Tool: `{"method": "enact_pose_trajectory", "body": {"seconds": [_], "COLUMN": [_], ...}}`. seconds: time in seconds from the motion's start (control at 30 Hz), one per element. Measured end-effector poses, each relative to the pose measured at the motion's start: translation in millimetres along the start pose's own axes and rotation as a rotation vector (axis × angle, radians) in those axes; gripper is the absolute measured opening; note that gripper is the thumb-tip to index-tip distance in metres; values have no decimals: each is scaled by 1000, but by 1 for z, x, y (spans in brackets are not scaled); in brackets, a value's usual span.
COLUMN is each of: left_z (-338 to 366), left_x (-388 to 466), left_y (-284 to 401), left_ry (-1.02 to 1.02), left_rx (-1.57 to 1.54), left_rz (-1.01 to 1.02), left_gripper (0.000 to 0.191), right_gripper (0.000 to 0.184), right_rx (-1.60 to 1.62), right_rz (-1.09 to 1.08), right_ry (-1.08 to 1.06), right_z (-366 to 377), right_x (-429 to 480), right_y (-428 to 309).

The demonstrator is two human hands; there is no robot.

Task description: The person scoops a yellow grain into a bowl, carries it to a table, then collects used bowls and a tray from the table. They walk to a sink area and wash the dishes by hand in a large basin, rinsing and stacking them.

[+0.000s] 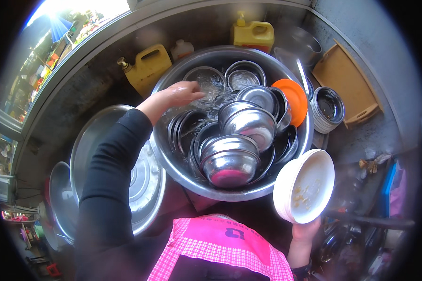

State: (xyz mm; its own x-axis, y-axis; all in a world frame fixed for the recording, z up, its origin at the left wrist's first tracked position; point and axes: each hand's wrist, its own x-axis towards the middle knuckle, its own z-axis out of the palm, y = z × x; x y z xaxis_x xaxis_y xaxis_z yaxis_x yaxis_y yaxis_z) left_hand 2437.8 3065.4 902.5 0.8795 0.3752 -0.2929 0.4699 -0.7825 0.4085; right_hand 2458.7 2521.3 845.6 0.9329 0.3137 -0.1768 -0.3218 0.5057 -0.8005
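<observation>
My left hand [185, 93] hangs over the far left of a large steel basin [232, 195], its blurred fingers apart and nothing visible in them. Just beyond them, a round steel bowl [207, 79] stands in moving water. At the basin's near right edge, my right hand [305, 230] grips a stack of white bowls [304, 188] from below. The stack is tilted, and food scraps stick inside its front bowl. Shiny metal bowls [248, 123] are heaped in the basin, with more stacked bowls [228, 158] nearer me. An orange plate [291, 102] leans against the right wall.
Yellow pump jugs [149, 68] [253, 33] stand behind the basin. To its right are a stack of bowls [327, 109] and a brown tray [350, 84]. Another large metal basin [146, 189] lies left, partly behind my arm. A window [63, 31] opens at upper left.
</observation>
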Motion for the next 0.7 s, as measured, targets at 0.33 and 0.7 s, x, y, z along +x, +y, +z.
{"method": "enact_pose_trajectory", "body": {"seconds": [0.33, 0.7], "left_z": [37, -11], "left_x": [-33, -63], "left_y": [152, 82], "left_ry": [144, -39], "left_rx": [232, -37], "left_rz": [596, 319], "left_gripper": [71, 75], "right_gripper": [49, 50], "right_rx": [-3, 11], "right_rz": [17, 24], "right_ry": [31, 28], "right_z": [-7, -6], "right_x": [-2, 0], "right_y": [1, -4]}}
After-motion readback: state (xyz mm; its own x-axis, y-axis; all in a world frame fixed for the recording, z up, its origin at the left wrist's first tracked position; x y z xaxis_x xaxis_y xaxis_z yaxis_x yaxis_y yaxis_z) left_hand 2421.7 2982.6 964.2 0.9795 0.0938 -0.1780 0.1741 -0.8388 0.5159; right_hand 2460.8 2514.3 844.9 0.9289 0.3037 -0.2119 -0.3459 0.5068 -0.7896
